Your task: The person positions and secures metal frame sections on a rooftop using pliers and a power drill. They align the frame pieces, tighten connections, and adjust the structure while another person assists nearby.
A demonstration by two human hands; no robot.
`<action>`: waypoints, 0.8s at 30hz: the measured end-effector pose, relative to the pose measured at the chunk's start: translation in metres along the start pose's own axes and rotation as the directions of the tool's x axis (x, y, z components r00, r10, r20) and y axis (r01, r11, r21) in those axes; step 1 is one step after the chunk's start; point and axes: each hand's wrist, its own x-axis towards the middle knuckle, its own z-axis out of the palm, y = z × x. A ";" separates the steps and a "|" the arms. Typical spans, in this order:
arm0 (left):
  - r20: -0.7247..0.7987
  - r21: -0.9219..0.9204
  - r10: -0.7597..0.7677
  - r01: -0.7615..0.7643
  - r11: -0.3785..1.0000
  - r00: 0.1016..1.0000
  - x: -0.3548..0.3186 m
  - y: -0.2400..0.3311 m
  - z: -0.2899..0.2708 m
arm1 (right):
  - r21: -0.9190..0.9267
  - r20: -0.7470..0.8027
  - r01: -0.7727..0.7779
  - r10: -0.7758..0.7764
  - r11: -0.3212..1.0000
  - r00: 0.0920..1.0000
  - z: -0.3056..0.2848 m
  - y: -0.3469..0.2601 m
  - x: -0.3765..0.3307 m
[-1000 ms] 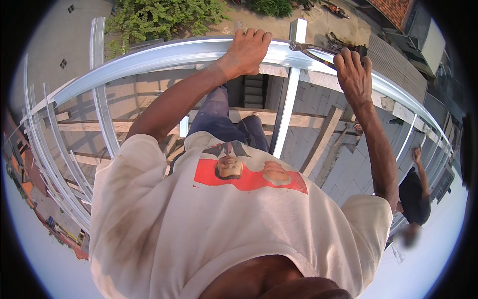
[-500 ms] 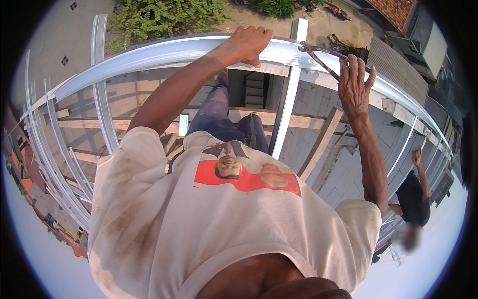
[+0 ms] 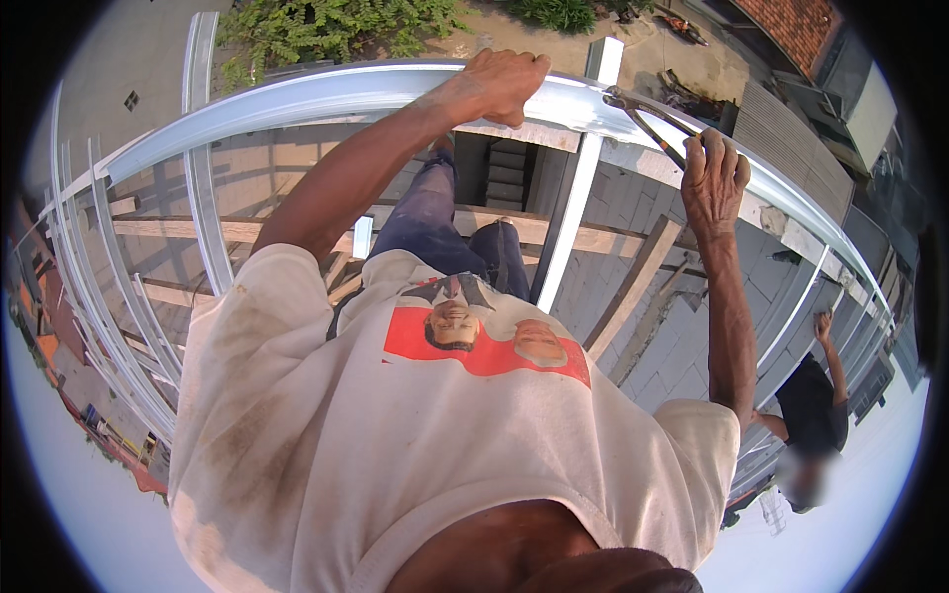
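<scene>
In the head view, the left hand [image 3: 499,84] is clamped on a pale metal beam [image 3: 326,94], its fingers bent over the upper edge and the thumb at the lower one. The beam crosses in front of the person from side to side, bowed by the lens. The right hand [image 3: 714,183], farther along to the right, has its fingers curled on the pliers [image 3: 639,118]; whether they close round both handles I cannot tell. The pliers lie between the two hands, handles spread, head at the beam just beside a metal post [image 3: 571,222], whose top [image 3: 605,61] stands past the beam. Whether their jaws bite the metal is too small to tell. Below are the person's stained shirt [image 3: 445,435] and jeans [image 3: 425,212], with wooden planks [image 3: 633,287] and a block wall [image 3: 682,321] beyond. More metal studs [image 3: 203,188] stand at left. At right, a co-worker in dark clothing [image 3: 816,395] raises one arm. A shrub [image 3: 326,30] and a tiled roof [image 3: 791,30] show at the top.
</scene>
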 end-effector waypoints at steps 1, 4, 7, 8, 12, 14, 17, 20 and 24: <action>0.000 -0.008 0.000 0.000 1.000 1.000 -0.001 0.000 -0.001 | -0.001 0.014 0.015 -0.015 1.000 1.000 -0.004 0.003 0.005; 0.002 -0.034 0.014 -0.014 0.999 1.000 0.000 -0.006 -0.001 | -0.038 0.095 -0.016 0.019 0.999 0.995 -0.012 -0.001 0.016; 0.070 -0.053 -0.016 0.020 0.998 0.997 0.002 -0.004 -0.004 | -0.057 0.184 -0.005 0.016 0.998 0.983 -0.020 -0.001 0.028; 0.037 -0.024 -0.029 0.030 0.999 0.999 0.001 -0.003 -0.002 | -0.056 0.211 0.012 0.001 0.998 0.978 -0.022 0.000 0.033; -0.063 0.051 -0.058 0.061 0.997 0.996 -0.005 0.007 0.012 | 0.102 0.304 0.103 -0.129 0.990 0.944 -0.021 0.034 0.059; -0.119 0.076 -0.053 0.063 0.995 0.992 -0.005 0.010 0.017 | 0.181 0.381 0.137 -0.198 0.974 0.903 -0.029 0.049 0.082; -0.172 0.069 -0.061 0.074 0.995 0.983 -0.012 0.014 0.020 | 0.263 0.464 0.257 -0.356 0.930 0.811 -0.026 0.072 0.119; -0.161 0.064 -0.047 0.058 0.996 0.986 -0.010 0.016 0.020 | 0.341 0.600 0.326 -0.471 0.882 0.647 -0.021 0.093 0.169; -0.069 -0.015 -0.075 0.075 0.997 0.995 -0.001 0.012 0.012 | 0.376 0.626 0.410 -0.554 0.831 0.548 -0.003 0.102 0.207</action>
